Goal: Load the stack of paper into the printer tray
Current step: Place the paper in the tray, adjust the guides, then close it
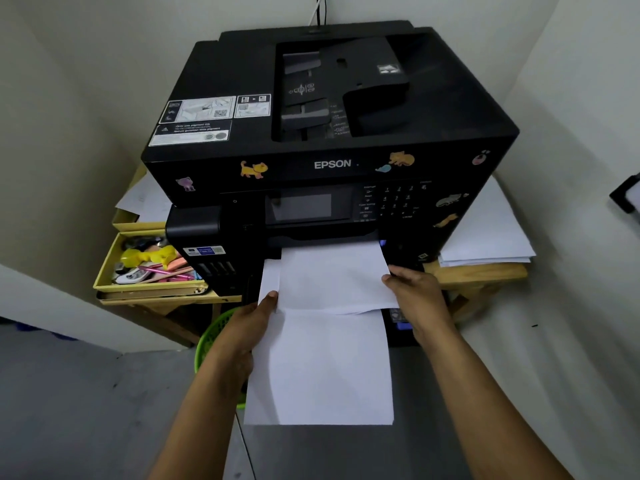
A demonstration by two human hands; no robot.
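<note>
A black Epson printer [332, 133] with cat stickers stands on a wooden table. At its front opening lies a white stack of paper [332, 275], its far edge inside the printer. My left hand [254, 317] grips the stack's left near corner with the thumb on top. My right hand [419, 292] holds its right edge. A second white stack [322, 368] extends toward me below the first, resting on the pulled-out tray, whose dark edge [401, 323] shows at the right.
An open yellow drawer [107, 268] of pens and small items sits left of the printer. Loose sheets [491, 237] lie on the wooden table [485, 273] at the right. A green basket [211, 337] sits below my left hand. White walls close in on both sides.
</note>
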